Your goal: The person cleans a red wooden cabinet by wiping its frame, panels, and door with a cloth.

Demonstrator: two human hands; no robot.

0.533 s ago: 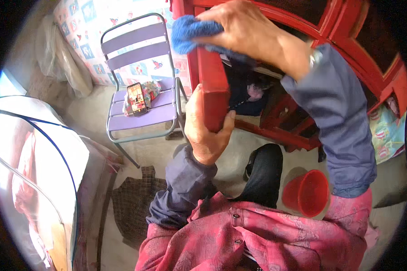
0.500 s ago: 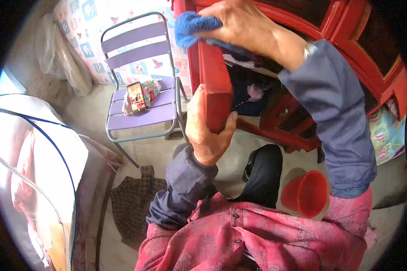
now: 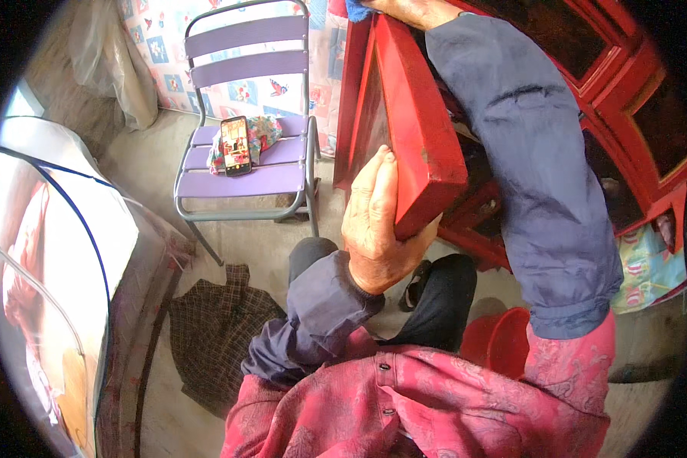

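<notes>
My left hand (image 3: 375, 225) grips the lower corner of a red wooden cabinet door (image 3: 412, 130) that stands open toward me. My right hand (image 3: 404, 8) reaches up to the top edge of that door, at the upper rim of the view, pressing a blue cloth (image 3: 356, 9) against it. Only a sliver of the hand and cloth shows. My right forearm in a dark blue sleeve (image 3: 534, 160) crosses in front of the red cabinet (image 3: 626, 99).
A purple metal folding chair (image 3: 244, 164) stands to the left with a phone (image 3: 235, 145) and a bundled colourful cloth (image 3: 263, 130) on its seat. A checked rag (image 3: 214, 328) lies on the floor. A red bucket (image 3: 504, 340) sits by my legs.
The view has shifted closer to the door. My right hand with the blue cloth has moved up along the door to its top edge; my left hand keeps its hold on the corner.
</notes>
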